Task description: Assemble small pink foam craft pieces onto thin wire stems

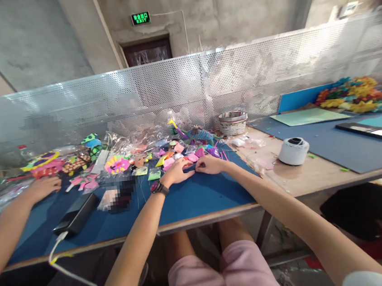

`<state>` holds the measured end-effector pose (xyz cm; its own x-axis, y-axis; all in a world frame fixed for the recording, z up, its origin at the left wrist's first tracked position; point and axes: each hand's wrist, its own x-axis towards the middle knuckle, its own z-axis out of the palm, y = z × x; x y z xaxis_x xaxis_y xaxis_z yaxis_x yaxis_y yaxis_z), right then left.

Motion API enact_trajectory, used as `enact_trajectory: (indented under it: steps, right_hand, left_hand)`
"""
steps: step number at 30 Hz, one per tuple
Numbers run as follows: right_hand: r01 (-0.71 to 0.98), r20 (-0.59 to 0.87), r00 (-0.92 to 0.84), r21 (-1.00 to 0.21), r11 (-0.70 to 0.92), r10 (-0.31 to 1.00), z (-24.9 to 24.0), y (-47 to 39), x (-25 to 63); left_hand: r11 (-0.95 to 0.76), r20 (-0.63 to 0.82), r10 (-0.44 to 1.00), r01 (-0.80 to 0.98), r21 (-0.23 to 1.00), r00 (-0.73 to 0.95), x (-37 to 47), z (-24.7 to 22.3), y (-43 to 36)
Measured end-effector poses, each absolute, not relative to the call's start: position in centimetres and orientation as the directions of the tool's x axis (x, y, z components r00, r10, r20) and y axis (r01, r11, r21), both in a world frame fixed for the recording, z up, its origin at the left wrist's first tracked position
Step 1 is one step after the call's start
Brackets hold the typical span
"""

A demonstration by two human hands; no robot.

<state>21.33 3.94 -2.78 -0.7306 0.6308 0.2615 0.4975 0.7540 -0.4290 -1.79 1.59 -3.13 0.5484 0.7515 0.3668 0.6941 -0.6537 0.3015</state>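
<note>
Grip unclear: our left hand (179,172) and right hand (210,164) nearly meet; we cannot tell whether they clamp anything.
Packets (168,163) lie just beyond; near the back edge of our tabletop (203,198) stands a basket (232,123).

Room to pass lies along the front of the blue-topped surface (204,200), below the bare left hand (177,171) and bare right hand (210,164). Behind them, small colourful plastic packets (154,174) crowd the way to the tall perforated metal screen (104,97). Leftward, a black rectangular device (77,214) and a co-worker's bare forearm (10,225) obstruct; rightward, a squat white cylinder (293,152).
</note>
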Motion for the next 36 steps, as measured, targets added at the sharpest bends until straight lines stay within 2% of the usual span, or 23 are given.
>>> enact_trajectory:
  steps: [9, 18, 29, 36]
  right_hand:
    - [0.478, 0.161, -0.765, -0.507, 0.718, 0.623, -2.6, 3.7, 21.2]
    - [0.502, 0.104, -0.738, -0.575, 0.646, 0.666, -2.5, 4.3, 21.6]
    - [0.593, 0.049, -0.648, -0.593, 0.544, 0.760, -3.2, 5.5, 21.8]
    - [0.563, 0.052, -0.665, -0.621, 0.546, 0.745, -3.1, 5.7, 22.1]
  left_hand:
    - [-0.680, 0.401, 0.721, 0.687, 0.255, 0.565, -1.9, -3.0, 1.7]
    - [-0.636, 0.365, 0.768, 0.693, 0.340, 0.526, -1.8, -3.9, 2.4]
    - [-0.574, 0.371, 0.812, 0.731, 0.369, 0.450, -1.3, -4.5, 2.8]
    - [-0.528, 0.344, 0.845, 0.743, 0.412, 0.410, -1.3, -5.1, 3.9]
